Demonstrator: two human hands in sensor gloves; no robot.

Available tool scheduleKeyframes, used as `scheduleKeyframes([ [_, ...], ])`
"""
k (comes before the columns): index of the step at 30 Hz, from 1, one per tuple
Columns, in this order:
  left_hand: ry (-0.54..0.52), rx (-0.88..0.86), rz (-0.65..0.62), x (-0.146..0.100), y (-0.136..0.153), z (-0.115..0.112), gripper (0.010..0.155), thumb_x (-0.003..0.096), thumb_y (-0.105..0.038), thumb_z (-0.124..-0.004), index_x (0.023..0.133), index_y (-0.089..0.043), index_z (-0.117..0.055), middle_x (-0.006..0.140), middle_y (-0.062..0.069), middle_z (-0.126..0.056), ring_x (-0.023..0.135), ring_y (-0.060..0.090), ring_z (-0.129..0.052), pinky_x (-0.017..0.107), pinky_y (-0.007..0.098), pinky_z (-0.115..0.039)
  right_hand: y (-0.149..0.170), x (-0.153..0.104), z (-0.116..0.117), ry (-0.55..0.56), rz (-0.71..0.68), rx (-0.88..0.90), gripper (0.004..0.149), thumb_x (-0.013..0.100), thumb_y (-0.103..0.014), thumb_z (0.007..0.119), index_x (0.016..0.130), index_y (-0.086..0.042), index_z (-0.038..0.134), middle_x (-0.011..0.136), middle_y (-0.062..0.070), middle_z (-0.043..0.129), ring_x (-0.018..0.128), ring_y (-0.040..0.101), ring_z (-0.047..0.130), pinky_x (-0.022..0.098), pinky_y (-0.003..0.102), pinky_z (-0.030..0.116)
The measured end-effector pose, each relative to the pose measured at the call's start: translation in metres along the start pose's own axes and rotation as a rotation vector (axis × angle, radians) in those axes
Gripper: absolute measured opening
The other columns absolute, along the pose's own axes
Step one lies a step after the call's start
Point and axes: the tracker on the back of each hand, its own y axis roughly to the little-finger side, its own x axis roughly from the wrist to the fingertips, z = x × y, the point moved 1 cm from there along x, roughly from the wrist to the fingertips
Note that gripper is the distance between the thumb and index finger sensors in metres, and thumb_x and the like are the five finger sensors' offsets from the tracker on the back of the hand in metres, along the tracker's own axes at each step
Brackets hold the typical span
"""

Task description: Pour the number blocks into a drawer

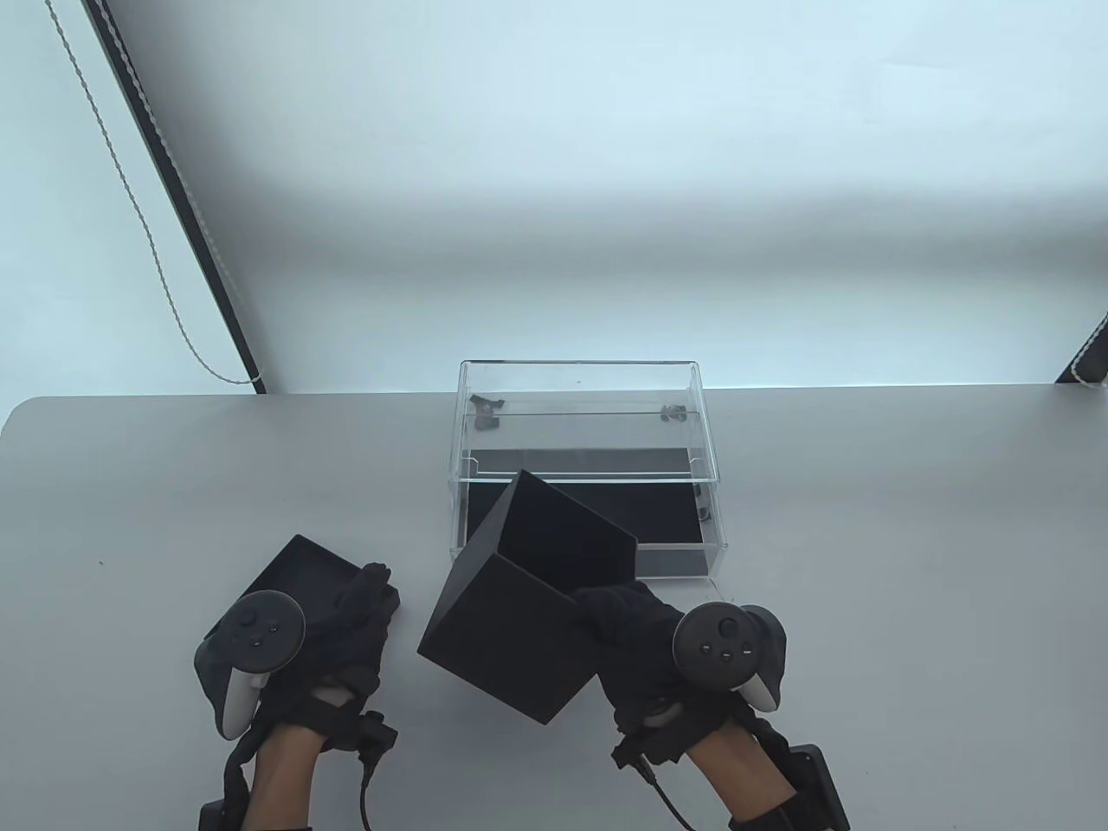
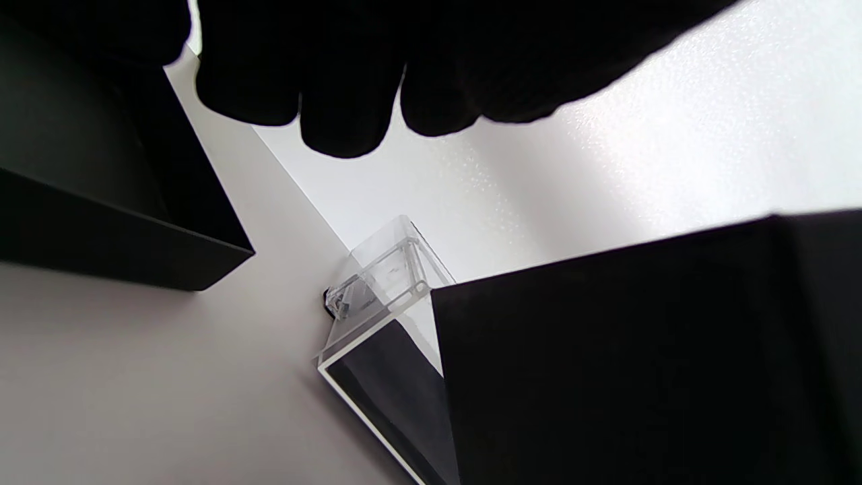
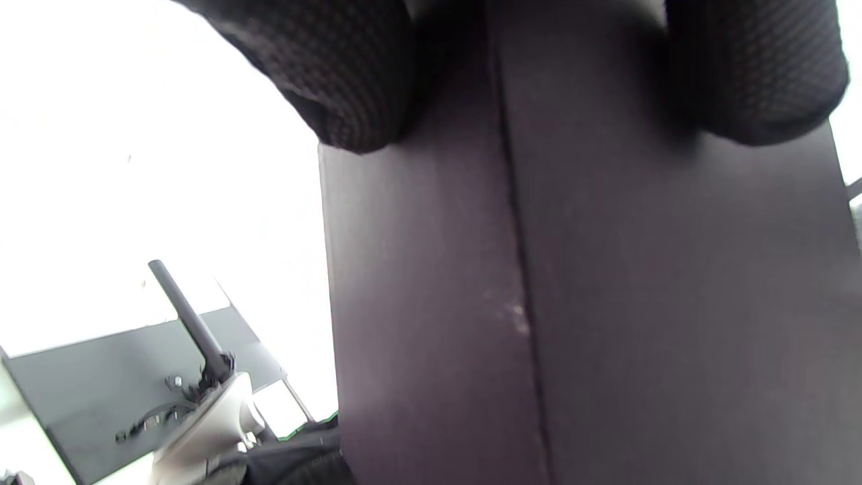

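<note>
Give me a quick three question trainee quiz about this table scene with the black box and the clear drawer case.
1. True or false: the right hand grips the tall black open box.
2. Which way does the box's open mouth tip? A toward the clear acrylic drawer case; B toward the person.
3. Fill in: the left hand rests on the flat black ____.

Key: 1 true. 2 A. 3 lid; it lies on the grey table, left of the box.
</note>
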Motion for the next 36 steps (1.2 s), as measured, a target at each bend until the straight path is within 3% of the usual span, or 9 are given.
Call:
scheduleKeyframes([
  [11,-0.008,-0.021,0.002,0.0,0.001,0.003,0.061,0.0482,-0.041,-0.069,0.105,-0.022,-0.061,0.111,0.018,-0.069,0.099,0.048,-0.063,0.069,0.07,-0.05,0.015,0.026,0.0,0.108,0.114,0.317,0.045,0.042,-0.03,0.084,0.082,-0.01,0.078,0.077,0.015,0.091,0.073,0.041,0.084,0.051,0.073,0.074],
  [22,-0.003,-0.026,-0.002,0.0,0.001,0.003,0.061,0.0483,-0.041,-0.069,0.105,-0.022,-0.06,0.111,0.018,-0.069,0.099,0.048,-0.063,0.069,0.07,-0.05,0.04,0.047,0.011,0.162,0.21,0.559,0.044,0.044,-0.03,0.082,0.082,-0.01,0.077,0.079,0.016,0.088,0.078,0.042,0.079,0.058,0.081,0.058],
  [36,0.02,-0.02,-0.003,0.001,0.0,-0.001,0.061,0.0484,-0.041,-0.069,0.105,-0.022,-0.06,0.111,0.019,-0.069,0.099,0.048,-0.063,0.069,0.07,-0.05,0.071,0.05,0.032,0.189,0.331,0.936,0.042,0.05,-0.034,0.074,0.085,-0.01,0.07,0.083,0.015,0.081,0.081,0.041,0.073,0.062,0.081,0.051],
])
